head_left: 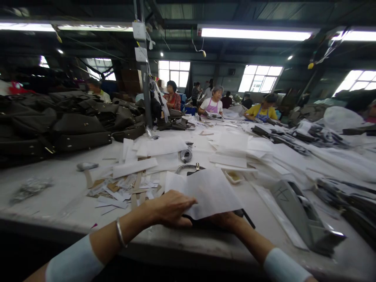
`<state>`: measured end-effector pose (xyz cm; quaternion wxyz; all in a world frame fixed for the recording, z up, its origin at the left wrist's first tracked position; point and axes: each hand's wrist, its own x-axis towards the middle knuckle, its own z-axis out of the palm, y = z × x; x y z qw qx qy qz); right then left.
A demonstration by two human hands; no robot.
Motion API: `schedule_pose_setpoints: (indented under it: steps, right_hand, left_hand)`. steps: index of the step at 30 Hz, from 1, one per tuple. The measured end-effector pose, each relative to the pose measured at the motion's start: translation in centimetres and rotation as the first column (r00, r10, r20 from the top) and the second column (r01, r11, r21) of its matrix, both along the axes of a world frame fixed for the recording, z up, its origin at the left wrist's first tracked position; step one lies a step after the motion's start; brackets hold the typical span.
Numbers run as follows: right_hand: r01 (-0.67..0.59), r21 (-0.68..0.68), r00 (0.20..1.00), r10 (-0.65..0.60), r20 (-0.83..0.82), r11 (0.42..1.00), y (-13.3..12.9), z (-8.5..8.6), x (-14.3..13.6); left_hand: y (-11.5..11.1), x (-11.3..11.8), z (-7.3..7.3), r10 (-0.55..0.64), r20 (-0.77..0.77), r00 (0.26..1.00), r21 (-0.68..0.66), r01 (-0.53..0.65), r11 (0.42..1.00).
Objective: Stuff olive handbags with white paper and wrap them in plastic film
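Note:
A sheet of thin white paper (213, 192) lies bent over a dark item (202, 222) at the table's front edge. My left hand (173, 207) is at the sheet's left side, fingers pointing right and thumb apart below, over the dark item's edge. My right hand (225, 220) is mostly under the sheet's lower right part, its fingers hidden. Just beyond the sheet is a dark strap with a metal buckle (197, 167). A silver bangle circles my left wrist.
Paper and card scraps (126, 188) lie left, a grey tape dispenser (302, 215) right. White sheets (164, 145), a coiled strap (186, 155) and a small tray (234, 176) lie beyond. Dark bags (79, 125) are piled at the far left. Several people sit at the back.

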<state>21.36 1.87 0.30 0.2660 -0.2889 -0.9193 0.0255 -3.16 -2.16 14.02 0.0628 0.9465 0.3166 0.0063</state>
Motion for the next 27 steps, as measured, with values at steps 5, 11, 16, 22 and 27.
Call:
schedule_pose_setpoints:
  steps: [5,11,16,22,27]
  right_hand:
    - [-0.053,-0.008,0.991,0.053,0.120,0.999,0.6,0.2,-0.2]
    - [0.120,-0.153,0.993,-0.117,0.034,0.981,-0.6,2.8,-0.2]
    - [0.252,-0.416,0.968,-0.221,0.120,0.874,-3.6,8.7,3.9]
    - [0.456,-0.001,0.884,-0.452,0.122,0.890,-6.8,17.8,7.5]
    - [0.219,-0.112,0.974,-0.211,0.077,0.969,-4.5,19.0,-0.8]
  left_hand:
    - [0.0,3.0,-0.9,0.038,-0.015,0.999,0.057,-0.037,0.998]
    - [0.1,4.1,-4.6,0.013,0.060,0.998,0.197,-0.025,0.980]
    - [0.0,3.2,-5.9,-0.047,0.143,0.989,0.191,0.019,0.981]
    - [-0.2,3.1,-5.7,-0.061,0.124,0.990,0.185,0.037,0.982]
    - [-0.2,3.2,-5.4,-0.065,0.098,0.993,0.184,0.046,0.982]
